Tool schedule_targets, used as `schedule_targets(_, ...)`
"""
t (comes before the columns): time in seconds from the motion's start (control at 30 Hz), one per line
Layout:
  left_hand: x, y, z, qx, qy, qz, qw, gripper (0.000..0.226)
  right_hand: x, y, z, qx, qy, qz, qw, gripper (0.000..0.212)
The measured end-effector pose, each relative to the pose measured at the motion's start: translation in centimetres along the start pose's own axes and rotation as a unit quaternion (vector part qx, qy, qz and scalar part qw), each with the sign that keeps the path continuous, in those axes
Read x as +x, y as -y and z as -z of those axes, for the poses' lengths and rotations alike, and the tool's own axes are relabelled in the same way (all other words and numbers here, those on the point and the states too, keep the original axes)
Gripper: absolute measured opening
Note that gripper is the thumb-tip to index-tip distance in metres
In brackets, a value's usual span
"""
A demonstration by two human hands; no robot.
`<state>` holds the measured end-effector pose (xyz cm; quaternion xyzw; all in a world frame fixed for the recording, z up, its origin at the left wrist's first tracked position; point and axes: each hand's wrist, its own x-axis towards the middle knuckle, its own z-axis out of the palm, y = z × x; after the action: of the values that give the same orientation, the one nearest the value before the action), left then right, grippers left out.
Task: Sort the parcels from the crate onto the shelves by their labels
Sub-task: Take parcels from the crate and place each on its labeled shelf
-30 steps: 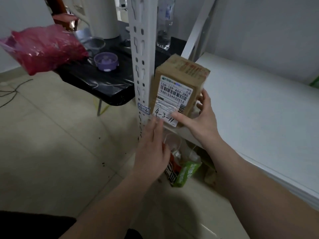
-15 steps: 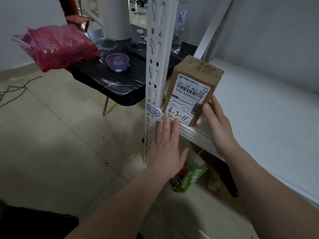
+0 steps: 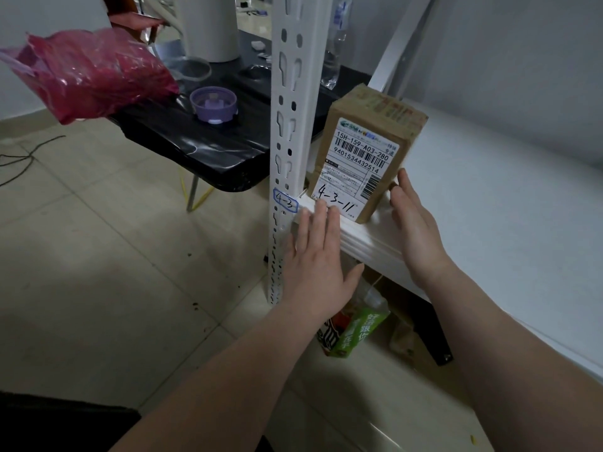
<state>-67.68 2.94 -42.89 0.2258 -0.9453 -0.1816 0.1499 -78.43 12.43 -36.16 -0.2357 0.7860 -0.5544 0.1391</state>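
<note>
Your left hand (image 3: 315, 265) lies flat with its fingers straight, fingertips on the front edge of the white shelf (image 3: 489, 197) just under the parcel (image 3: 365, 154). Your right hand (image 3: 414, 223) is likewise open, straight fingers laid against the parcel's right side. Neither hand grips it. The parcel stands upright at the shelf's front left corner, just beside the perforated post (image 3: 288, 93), with its bottom front edge right at the shelf's lip.

That is where the risk lies. The box looks tall for its base and has no shelf in front of it, so a brush from either hand as you draw back could tip it forward, off the edge and onto the floor. A push from the right could jam it against the post and skew it; sliding it deeper from the front edge seems the safer move.

Reading across: the tag (image 3: 285, 200) on the post says "4-3" in a blue outline. The parcel's printed label (image 3: 362, 164) reads "15H-159-A03-280" and "9401534432514", with "4-3-11" handwritten beneath, which appears to match the tag. Below the shelf, a green packet (image 3: 362, 331) carries Chinese characters too small to read with certainty.
</note>
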Motion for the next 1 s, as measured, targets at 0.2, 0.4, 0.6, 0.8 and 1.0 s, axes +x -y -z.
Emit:
schedule_targets(0.2, 0.1, -0.1, 0.0, 0.001, -0.004, 0.002, 1.0, 0.092, 0.1, 0.2, -0.1, -0.022, 0.02, -0.012, 0.999, 0.054)
schedule_targets(0.4, 0.2, 0.1, 0.1, 0.007, -0.001, -0.002, 1.0, 0.092, 0.1, 0.3, 0.0, -0.02, 0.024, -0.012, 0.999, 0.055)
schedule_targets(0.6, 0.1, 0.1, 0.4, 0.006, 0.008, -0.011, 1.0, 0.092, 0.0, 0.5, 0.1, -0.015, 0.025, -0.021, 0.999, 0.055)
schedule_targets(0.8, 0.2, 0.0, 0.7, 0.004, 0.004, -0.016, 1.0, 0.091, -0.2, 0.7, 0.2, -0.012, 0.021, -0.019, 1.0, 0.057)
schedule_targets(1.0, 0.0, -0.7, 2.4, -0.053, -0.059, 0.02, 0.997, 0.058, -0.7, 1.5, 0.0, -0.026, -0.043, -0.03, 0.998, 0.045)
